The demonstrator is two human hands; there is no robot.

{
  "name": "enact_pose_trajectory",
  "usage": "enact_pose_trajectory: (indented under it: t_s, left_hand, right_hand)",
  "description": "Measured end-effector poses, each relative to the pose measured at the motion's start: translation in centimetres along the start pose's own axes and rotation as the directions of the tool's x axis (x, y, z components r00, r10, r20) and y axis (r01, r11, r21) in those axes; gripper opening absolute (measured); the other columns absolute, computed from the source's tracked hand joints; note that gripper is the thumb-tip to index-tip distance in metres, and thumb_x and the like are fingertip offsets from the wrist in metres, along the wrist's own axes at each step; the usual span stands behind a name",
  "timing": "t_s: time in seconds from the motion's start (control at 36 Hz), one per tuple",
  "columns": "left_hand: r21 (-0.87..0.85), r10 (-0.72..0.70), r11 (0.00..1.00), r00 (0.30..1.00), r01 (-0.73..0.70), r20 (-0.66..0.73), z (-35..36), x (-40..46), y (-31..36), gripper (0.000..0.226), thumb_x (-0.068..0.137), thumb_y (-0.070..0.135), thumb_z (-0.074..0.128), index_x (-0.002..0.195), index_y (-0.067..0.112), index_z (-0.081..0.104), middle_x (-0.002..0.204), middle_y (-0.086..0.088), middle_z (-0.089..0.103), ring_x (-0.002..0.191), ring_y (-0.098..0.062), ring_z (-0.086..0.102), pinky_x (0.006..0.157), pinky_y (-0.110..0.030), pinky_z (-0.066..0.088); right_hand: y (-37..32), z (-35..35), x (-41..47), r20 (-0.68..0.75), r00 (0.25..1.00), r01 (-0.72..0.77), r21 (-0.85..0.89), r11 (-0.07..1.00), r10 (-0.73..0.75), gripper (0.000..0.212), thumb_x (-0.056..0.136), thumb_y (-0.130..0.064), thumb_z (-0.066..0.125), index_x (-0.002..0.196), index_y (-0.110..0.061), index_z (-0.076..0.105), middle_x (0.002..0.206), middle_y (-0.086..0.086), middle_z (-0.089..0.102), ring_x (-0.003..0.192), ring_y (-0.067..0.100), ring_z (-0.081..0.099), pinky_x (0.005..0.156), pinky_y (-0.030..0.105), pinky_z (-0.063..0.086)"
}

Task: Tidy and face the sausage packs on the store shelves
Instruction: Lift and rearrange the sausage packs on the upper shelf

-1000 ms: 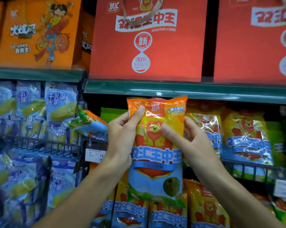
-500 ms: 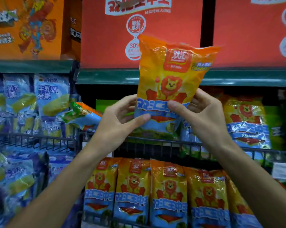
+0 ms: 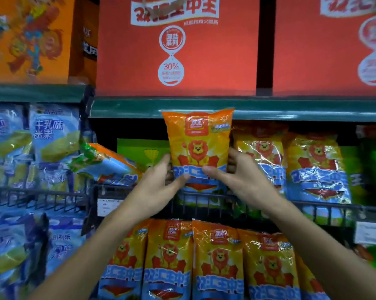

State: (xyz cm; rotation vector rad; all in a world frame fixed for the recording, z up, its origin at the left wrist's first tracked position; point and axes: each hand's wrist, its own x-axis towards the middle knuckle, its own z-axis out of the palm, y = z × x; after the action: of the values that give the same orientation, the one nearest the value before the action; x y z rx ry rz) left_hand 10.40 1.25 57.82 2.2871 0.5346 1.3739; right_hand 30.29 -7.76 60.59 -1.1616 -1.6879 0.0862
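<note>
The step in hand appears to be seating one sausage pack (image 3: pixel 199 146) upright at the front of the middle shelf, label outward.

**Grip state.** The left hand (image 3: pixel 159 187) and the right hand (image 3: pixel 239 178) both grasp the pack. Each thumb presses on the printed front, on the blue band; the other fingers (image 3: pixel 231 161) curl round the side edges to the back. Neither hand is released.

**Position of the pack.** The pack stands upright between the two hands, its orange top above the fingers and overlapping the green shelf edge (image 3: pixel 291 109). Its lower end sits below the thumbs, behind the wire rail (image 3: pixel 204 195). Whether the bottom already rests on the shelf cannot be told.

**Recommended procedure.**
1. The person lowers the pack until its base bears on the shelf behind the rail.
2. The front face is kept square to the aisle, level with the neighbouring packs (image 3: pixel 263 163) just beyond the right fingers.
3. The thumbs release last, so the pack does not lean forward.

**Cautions.** A tilted pack (image 3: pixel 102 163) lies on its side just beyond the left fingers; it likely needs straightening afterwards. The film wrapper probably slips easily, so pressure should stay even on both edges.
</note>
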Motion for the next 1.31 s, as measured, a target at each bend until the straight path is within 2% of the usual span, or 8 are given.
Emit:
enact_pose_trajectory:
  t_s: [0.14,0.28,0.53,0.86,0.97,1.14,1.22,1.31]
  left_hand:
    - [0.056,0.006,0.998,1.0,-0.008,0.03,-0.1,0.0,-0.1,0.041,0.097,0.059,0.052,0.136,0.045,0.048,0.12,0.022,0.071,0.11,0.004,0.067,0.095,-0.028,0.058]
    - [0.151,-0.008,0.988,1.0,0.012,-0.027,0.5,0.4,0.0,0.06,0.097,0.065,0.047,0.145,0.03,0.047,0.122,0.006,0.071,0.111,-0.012,0.069,0.094,-0.047,0.057]
    - [0.392,-0.06,0.919,0.998,0.041,0.036,0.6,2.4,0.0,0.042,0.102,0.055,0.049,0.131,0.025,0.045,0.099,0.003,0.073,0.086,-0.012,0.069,0.077,-0.042,0.056]
    - [0.172,-0.052,0.98,0.962,0.1,-0.267,1.1,3.1,-0.1,0.038,0.108,0.037,0.051,0.144,0.029,0.045,0.086,-0.001,0.076,0.08,-0.024,0.073,0.069,-0.05,0.057]
    - [0.337,-0.051,0.937,0.99,0.092,-0.131,1.1,3.1,-0.2,0.034,0.111,0.032,0.041,0.143,0.025,0.048,0.079,-0.013,0.071,0.079,-0.035,0.069,0.07,-0.049,0.055]
    - [0.415,0.008,0.909,0.996,0.029,-0.088,1.2,2.2,-0.3,0.042,0.112,0.03,0.04,0.153,0.026,0.04,0.099,0.004,0.071,0.085,-0.005,0.067,0.069,-0.026,0.049]
    - [0.448,0.156,0.889,0.983,-0.096,-0.097,1.4,0.9,-0.2,0.058,0.109,0.034,0.041,0.163,0.034,0.021,0.157,0.012,0.032,0.115,0.012,0.04,0.093,-0.022,0.043]
    - [0.563,0.34,0.786,0.939,-0.256,-0.047,1.5,0.0,0.2,0.056,0.11,0.043,0.037,0.164,0.037,0.022,0.169,0.017,0.013,0.146,-0.002,0.032,0.108,-0.033,0.044]
  right_hand:
    - [0.8,1.2,-2.1,-0.333,0.926,0.142,-0.125,0.982,-0.177,0.101,0.081,-0.046,0.08,0.161,-0.028,0.022,0.16,-0.013,0.039,0.146,0.008,0.041,0.115,0.044,0.046]
    - [2.8,1.6,-4.0,-0.214,0.714,0.45,-0.59,0.671,-0.667,0.069,0.1,-0.02,0.069,0.157,-0.005,0.034,0.166,0.006,0.03,0.156,0.023,0.026,0.124,0.044,0.03]
    - [3.0,0.7,-3.0,-0.046,0.948,0.151,-0.806,0.573,-0.315,0.068,0.105,-0.061,0.025,0.161,-0.023,0.033,0.171,-0.007,0.016,0.157,0.013,0.015,0.128,0.036,0.017]
    - [2.2,0.2,-2.5,-0.042,0.939,0.2,-0.742,0.64,-0.342,0.067,0.106,-0.06,0.027,0.163,-0.024,0.025,0.171,-0.012,0.013,0.157,0.004,0.003,0.129,0.031,0.003]
    - [2.7,0.1,-2.5,0.002,0.945,0.212,-0.767,0.606,-0.328,0.064,0.108,-0.061,0.026,0.162,-0.027,0.027,0.171,-0.013,0.015,0.157,0.003,0.004,0.129,0.037,0.008]
    - [3.0,-0.2,-2.3,0.064,0.948,0.245,-0.776,0.582,-0.313,0.066,0.107,-0.063,0.022,0.164,-0.029,0.019,0.171,-0.015,0.007,0.157,0.001,-0.003,0.13,0.04,0.006]
    - [2.8,-0.5,-2.5,0.045,0.945,0.247,-0.747,0.617,-0.324,0.065,0.107,-0.061,0.027,0.163,-0.028,0.022,0.171,-0.014,0.011,0.156,0.0,-0.003,0.13,0.036,0.002]
    - [2.8,-1.0,-3.4,-0.053,0.94,0.192,-0.734,0.652,-0.337,0.064,0.106,-0.06,0.031,0.161,-0.027,0.029,0.17,-0.011,0.018,0.157,0.003,0.001,0.129,0.033,0.0]
